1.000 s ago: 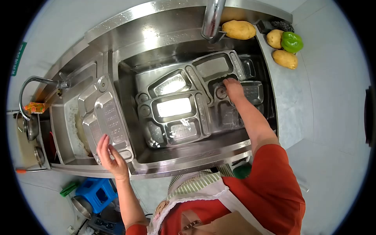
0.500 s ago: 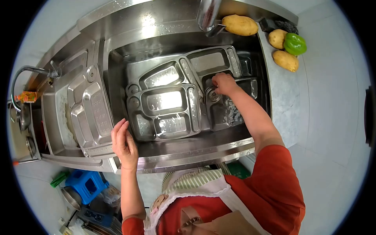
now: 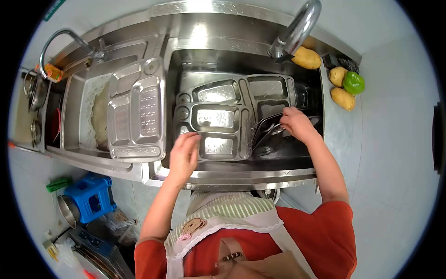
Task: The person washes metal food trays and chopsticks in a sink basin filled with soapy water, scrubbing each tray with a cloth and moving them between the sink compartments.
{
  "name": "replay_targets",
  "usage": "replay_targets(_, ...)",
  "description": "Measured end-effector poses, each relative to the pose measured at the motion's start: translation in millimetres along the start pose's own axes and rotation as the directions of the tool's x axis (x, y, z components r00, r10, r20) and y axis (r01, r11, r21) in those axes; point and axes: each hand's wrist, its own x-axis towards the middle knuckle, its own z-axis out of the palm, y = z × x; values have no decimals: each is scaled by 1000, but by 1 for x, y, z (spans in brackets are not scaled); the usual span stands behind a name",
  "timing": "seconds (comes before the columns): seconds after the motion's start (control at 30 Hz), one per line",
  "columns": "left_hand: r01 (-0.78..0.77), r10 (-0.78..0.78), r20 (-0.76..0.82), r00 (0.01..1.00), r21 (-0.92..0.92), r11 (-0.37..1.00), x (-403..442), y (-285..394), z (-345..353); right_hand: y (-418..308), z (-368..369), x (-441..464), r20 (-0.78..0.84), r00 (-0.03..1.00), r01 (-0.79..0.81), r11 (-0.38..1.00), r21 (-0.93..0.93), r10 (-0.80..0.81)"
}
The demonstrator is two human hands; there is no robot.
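We log stacked compartment trays across the sink divider. Our left hand hovers at the flat compartment tray, thumb and fingers apart. Our right hand pinches the tilted compartment tray in the sink, its lower edge apparently underwater. Rightmost: potatoes, green pepper.

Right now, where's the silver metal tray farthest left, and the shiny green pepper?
Silver metal tray [image 3: 147,109], farthest left: head view, on its long compartment.
Shiny green pepper [image 3: 354,83]: head view, on its rounded side.
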Motion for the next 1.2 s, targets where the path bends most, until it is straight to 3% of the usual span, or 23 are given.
replay_targets(0.07,-42,42,17,999,-6,999,-2,0,3,-24,-22,-6,-50,998,-34,999,-27,32)
replay_targets(0.13,78,-56,206,977,-102,992,0,4,4,-47,-45,-9,-142,989,-43,999,18,46)
replay_targets(0.17,69,-45,199,979,-113,991,0,2,8,-57,-56,-9,-144,989,-46,999,3,46)
replay_targets(0.23,73,-27,283,959,-155,985,-1,-7,19,-80,-74,-10,-266,951,-128,984,122,156)
replay_targets(0.3,145,-71,328,942,-206,968,2,-11,24,-98,-90,-10,-334,926,-130,980,153,175)
replay_targets(0.37,360,-246,381,891,-266,894,7,-19,32,-121,-103,-7,-509,843,-80,976,200,174)
replay_targets(0.43,419,-254,410,876,-386,822,13,-27,42,-142,-112,-6,-604,774,-87,977,196,190)
replay_targets(0.53,386,-297,261,918,-426,818,34,-15,36,-169,-117,-5,-726,664,-58,980,192,182)
replay_targets(0.57,150,-171,-11,985,-429,891,45,-18,38,-181,-120,-1,-721,675,-31,983,180,153)
replay_targets(0.6,-86,-18,-276,961,-361,929,56,-18,31,-195,-125,3,-748,643,29,971,236,162)
replay_targets(0.63,-88,-27,-299,954,-363,928,66,-21,22,-205,-128,7,-772,610,88,953,290,179)
replay_targets(0.7,-153,62,-157,986,-668,729,81,-13,-12,-214,-129,15,-773,620,179,934,310,138)
replay_targets(0.73,-7,-38,-35,999,-822,570,83,-4,-25,-216,-128,20,-801,554,230,883,409,227)
replay_targets(0.77,-15,-42,-47,998,-822,569,86,4,-42,-217,-126,25,-810,490,288,817,499,322)
replay_targets(0.83,-61,-34,-105,994,-781,621,94,15,-72,-206,-122,33,-799,506,313,795,521,324)
replay_targets(0.87,-189,23,-216,976,-793,579,101,19,-82,-208,-121,43,-794,468,312,768,559,388)
replay_targets(0.9,-176,0,-220,976,-783,596,105,27,-101,-209,-119,53,-784,428,313,740,596,450)
replay_targets(0.93,-74,-50,-143,989,-747,661,108,31,-120,-206,-106,61,-777,404,211,777,593,483)
replay_targets(0.97,26,-106,-72,992,-697,717,113,29,-137,-200,-93,65,-719,511,154,773,615,471)
replay_targets(1.03,-88,-80,-173,982,-786,612,136,4,-135,-181,-45,80,-578,582,136,632,763,572)
replay_targets(1.1,-57,-115,-158,981,-794,606,145,-15,-152,-204,-11,103,-552,583,161,582,797,595)
replay_targets(1.17,-27,-209,-270,940,-669,743,142,-37,-171,-218,21,131,-470,561,220,424,878,682)
replay_targets(1.2,-1,-212,-303,929,-576,818,138,-53,-180,-226,33,146,-408,568,170,383,908,715)
